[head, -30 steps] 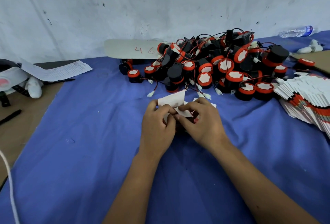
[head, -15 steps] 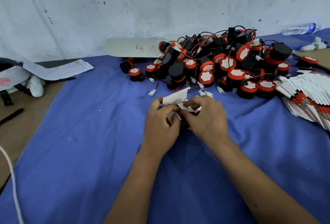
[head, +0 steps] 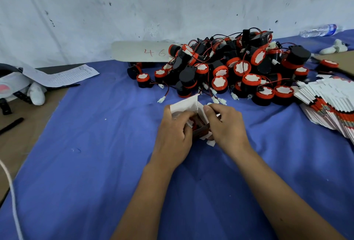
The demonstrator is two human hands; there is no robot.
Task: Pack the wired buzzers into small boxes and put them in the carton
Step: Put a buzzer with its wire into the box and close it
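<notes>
A small white box with its top flaps up sits on the blue cloth between my hands. A red and black buzzer shows inside its open top. My left hand grips the box's left side, fingers curled over the rim. My right hand holds the right side and pinches a flap. Behind them lies a big pile of wired buzzers, black with red caps and white plugs. The carton is not in view.
A fanned stack of flat white and red box blanks lies at the right. A plastic bottle rests by the wall. A printed sheet, a black pen and a white device are at the left, off the blue cloth.
The box's top has come further open between my hands, showing the buzzer inside. Both hands stay on the box.
</notes>
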